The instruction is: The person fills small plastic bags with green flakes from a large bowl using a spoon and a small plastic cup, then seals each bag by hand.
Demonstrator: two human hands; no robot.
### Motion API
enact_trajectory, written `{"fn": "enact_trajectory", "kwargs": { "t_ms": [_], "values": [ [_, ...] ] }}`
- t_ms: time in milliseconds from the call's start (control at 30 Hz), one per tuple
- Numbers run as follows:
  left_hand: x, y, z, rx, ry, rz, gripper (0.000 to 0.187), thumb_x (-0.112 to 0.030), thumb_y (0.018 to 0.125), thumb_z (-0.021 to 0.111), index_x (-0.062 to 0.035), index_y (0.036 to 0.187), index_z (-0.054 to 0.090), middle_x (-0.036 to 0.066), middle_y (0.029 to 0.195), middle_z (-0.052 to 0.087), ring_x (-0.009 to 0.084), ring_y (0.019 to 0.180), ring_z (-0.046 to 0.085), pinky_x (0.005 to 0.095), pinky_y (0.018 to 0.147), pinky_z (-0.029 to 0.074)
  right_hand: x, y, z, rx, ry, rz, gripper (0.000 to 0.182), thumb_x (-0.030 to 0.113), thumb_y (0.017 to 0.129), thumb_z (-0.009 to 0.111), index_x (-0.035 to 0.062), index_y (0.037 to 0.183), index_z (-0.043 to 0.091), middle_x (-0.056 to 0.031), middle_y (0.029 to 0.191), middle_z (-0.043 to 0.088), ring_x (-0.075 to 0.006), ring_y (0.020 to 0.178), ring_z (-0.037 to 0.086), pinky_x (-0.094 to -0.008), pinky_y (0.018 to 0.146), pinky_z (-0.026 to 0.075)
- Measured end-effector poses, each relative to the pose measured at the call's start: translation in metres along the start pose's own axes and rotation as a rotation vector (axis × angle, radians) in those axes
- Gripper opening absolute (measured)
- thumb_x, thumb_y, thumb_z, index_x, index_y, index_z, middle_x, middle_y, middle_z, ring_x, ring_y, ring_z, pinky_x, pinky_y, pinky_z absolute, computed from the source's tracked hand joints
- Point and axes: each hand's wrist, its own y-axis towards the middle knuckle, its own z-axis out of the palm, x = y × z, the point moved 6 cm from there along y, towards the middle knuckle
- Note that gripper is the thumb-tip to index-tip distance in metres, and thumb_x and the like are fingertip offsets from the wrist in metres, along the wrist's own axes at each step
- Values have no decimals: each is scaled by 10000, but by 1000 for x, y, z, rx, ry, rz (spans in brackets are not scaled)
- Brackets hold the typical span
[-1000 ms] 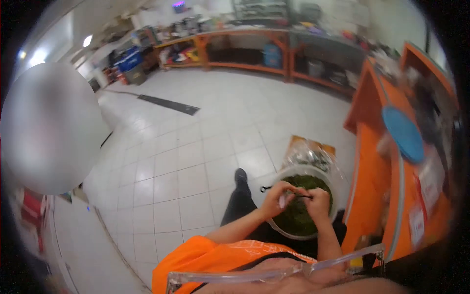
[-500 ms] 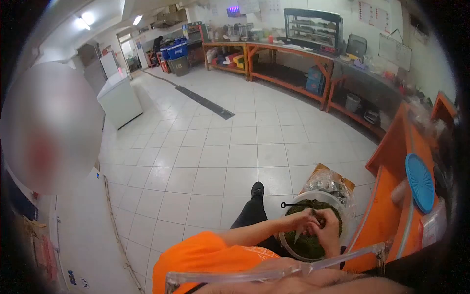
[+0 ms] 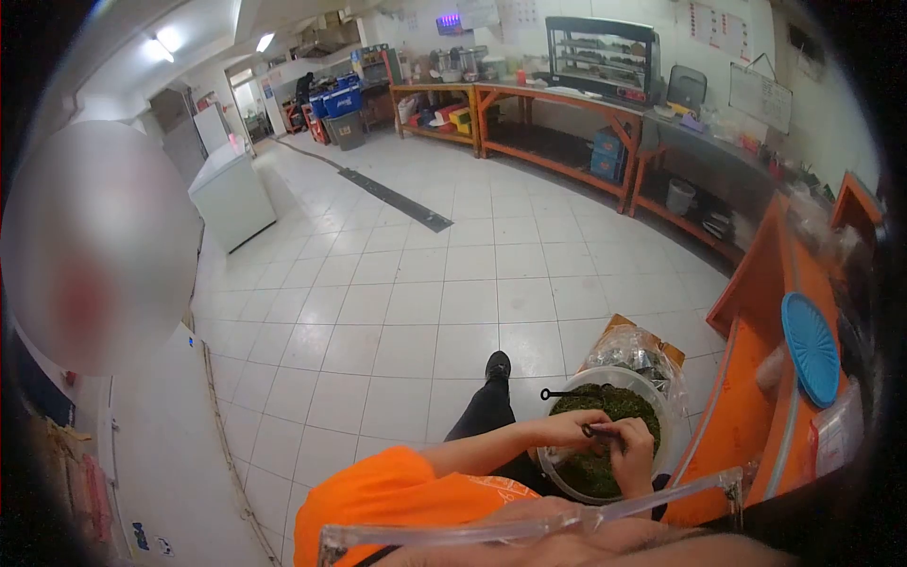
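A round whitish tub holds chopped green matter. Over it, my left hand has its fingers closed near the tub's middle; what it grips, if anything, is hidden. Close beside it, my right hand is closed around a small dark handle-like object, which lies between the two hands. A black utensil handle with a ring end sticks out over the tub's left rim.
Behind the tub lies clear plastic packaging on cardboard. An orange shelf unit with a blue lid stands at the right. My outstretched shoe is left of the tub. A white freezer and orange-framed counters are farther off.
My hands have shifted slightly and turned; the dark object now shows between them. The pale pointed shape seen below my left hand before is no longer distinct.
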Motion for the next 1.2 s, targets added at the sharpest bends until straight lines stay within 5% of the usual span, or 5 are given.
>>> {"fn": "enact_trajectory", "kwargs": {
  "t_ms": [167,267,333,700,1200],
  "values": [
    [1,-1,-10,-157,-50,-193,396,-92,844,590,-28,1210,450,110,1149,525,175,1039,528,323,857,448,-1,-3,-7,-177,-81,-30,147,-71,690,595,-4,820,619,-127,759,581,-281,719,560,-356,645,444],
    [-1,2,-31,-476,233,379,329,-38,812,585,-38,1127,491,124,1056,547,201,1003,534,328,828,444,-27,-11,-13,-247,-26,236,111,-57,739,613,-19,843,607,-127,833,598,-275,794,583,-372,704,466],
    [-58,-44,-18,-1124,724,692,231,-22,784,608,-50,1000,532,128,941,548,243,915,542,338,787,437,-35,-14,-16,-286,10,316,76,-20,762,635,-36,821,589,-119,792,582,-239,723,588,-336,654,466],
    [-41,-13,0,-528,788,472,112,-129,791,661,-63,879,639,101,869,614,289,870,550,377,747,436,-49,-25,10,-180,228,328,121,25,748,668,-40,794,578,-139,721,571,-223,669,591,-325,601,433],
    [-48,-26,-2,-698,1084,483,149,-107,718,658,-53,761,526,102,771,546,303,765,543,420,655,452,-26,-19,3,-169,-125,361,82,23,761,572,-42,780,526,-175,788,507,-342,735,514,-420,651,406]
  ]
}}
